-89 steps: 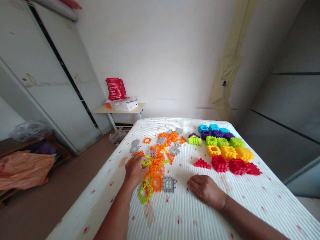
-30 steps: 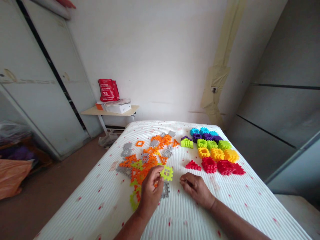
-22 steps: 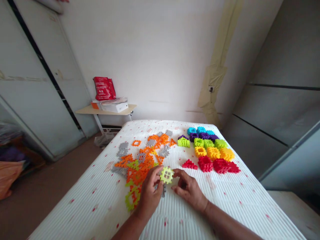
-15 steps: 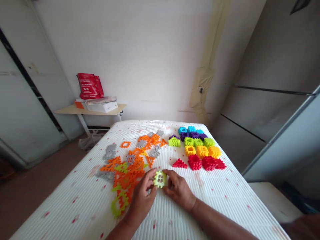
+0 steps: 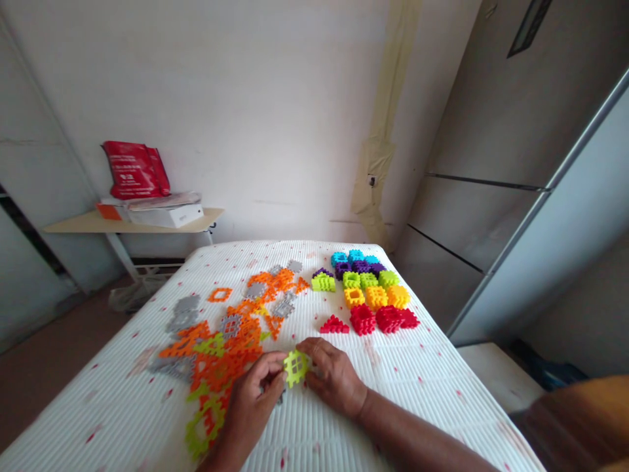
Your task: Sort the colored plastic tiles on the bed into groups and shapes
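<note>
In front of me, my left hand [image 5: 260,387] pinches the left edge of a lime-green interlocking building tile [image 5: 295,368] with a four-pane window cut in it. The fingers of my right hand [image 5: 337,380] close on the same tile's right edge. The tile is held tilted, just above the bed-like padded surface. A bit of a grey piece [image 5: 282,396] shows beneath my left fingers; most of it is hidden. Left of my hands lies a loose heap of orange tiles [image 5: 226,370], mixed with grey tiles [image 5: 187,303] and lime-green tiles [image 5: 196,432].
On the right stand sorted stacks: red [image 5: 362,320], yellow [image 5: 377,297], lime [image 5: 368,280], purple [image 5: 360,266] and blue [image 5: 356,254]. Red triangles [image 5: 335,324] and lime triangles [image 5: 323,282] sit nearer the middle. A side table [image 5: 78,221] holds a red bag [image 5: 135,170].
The view has swung to the right, so everything sits further left. Both hands still hold the lime-green tile, now turned a little, and a grey piece shows under my left hand.
</note>
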Demonstrator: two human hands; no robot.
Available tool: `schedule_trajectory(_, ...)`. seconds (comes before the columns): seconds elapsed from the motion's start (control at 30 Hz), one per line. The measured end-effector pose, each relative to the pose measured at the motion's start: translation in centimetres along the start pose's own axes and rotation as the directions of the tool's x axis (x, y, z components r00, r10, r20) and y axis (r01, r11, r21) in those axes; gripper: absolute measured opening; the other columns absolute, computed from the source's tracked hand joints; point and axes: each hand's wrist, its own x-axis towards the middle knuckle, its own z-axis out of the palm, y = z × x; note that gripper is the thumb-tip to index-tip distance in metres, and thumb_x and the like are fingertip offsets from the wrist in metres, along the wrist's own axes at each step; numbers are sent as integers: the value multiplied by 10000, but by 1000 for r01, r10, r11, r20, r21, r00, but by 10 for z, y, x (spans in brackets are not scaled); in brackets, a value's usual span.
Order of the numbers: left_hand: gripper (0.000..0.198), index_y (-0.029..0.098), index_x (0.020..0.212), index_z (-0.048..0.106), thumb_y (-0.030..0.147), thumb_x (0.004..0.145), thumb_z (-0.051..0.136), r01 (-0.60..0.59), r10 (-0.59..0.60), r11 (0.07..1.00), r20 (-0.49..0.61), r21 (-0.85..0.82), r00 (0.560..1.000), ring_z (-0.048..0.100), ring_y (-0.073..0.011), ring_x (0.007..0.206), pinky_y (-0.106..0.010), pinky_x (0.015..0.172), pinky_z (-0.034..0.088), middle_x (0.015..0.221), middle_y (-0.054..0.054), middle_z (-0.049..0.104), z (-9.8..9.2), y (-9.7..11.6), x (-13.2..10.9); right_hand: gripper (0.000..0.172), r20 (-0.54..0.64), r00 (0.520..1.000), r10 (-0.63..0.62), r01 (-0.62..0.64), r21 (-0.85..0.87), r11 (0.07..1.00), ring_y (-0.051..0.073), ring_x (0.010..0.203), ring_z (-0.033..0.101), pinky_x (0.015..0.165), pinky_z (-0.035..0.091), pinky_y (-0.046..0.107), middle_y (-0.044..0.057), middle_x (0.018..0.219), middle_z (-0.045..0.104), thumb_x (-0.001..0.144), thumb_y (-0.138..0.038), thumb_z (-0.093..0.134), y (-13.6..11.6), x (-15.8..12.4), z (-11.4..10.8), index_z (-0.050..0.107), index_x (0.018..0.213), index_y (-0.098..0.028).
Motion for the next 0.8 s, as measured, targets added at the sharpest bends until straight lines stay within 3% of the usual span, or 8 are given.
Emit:
schedule_trajectory(0.17,279,167,876,605,389,707,608,58,-66,993,-78,-102,995,621,-153,633,-267,639,511,712,-23,666,0,7,1,521,-77,988,136,-137,-4,991,184,954,562,808,496,322,74,1086,568,697,-118,555,-11,0,-5,470,1202,-211)
schedule_trajectory(0.37,313,166,826,586,401,636,669,136,-154,973,-85,-187,984,634,-177,651,-270,607,506,713,-42,677,2,20,1,487,-82,985,155,-157,-28,987,212,971,556,835,481,345,93,1076,564,703,-332,679,-24,0,4,523,1143,-191)
schedule_trajectory(0.7,326,166,784,570,405,598,692,146,-178,962,-121,-230,977,597,-142,565,-235,530,483,669,-28,669,4,26,-2,378,-147,952,269,-267,32,963,167,795,565,696,493,291,54,956,591,683,-239,692,-35,6,3,566,1037,-197)
schedule_trajectory(0.8,339,166,807,572,409,606,695,160,-190,958,-109,-240,976,588,-134,547,-234,532,484,667,-23,671,4,25,-3,369,-167,958,235,-243,-26,970,176,803,573,708,492,303,58,950,614,709,-262,685,-37,4,-2,566,1052,-198)
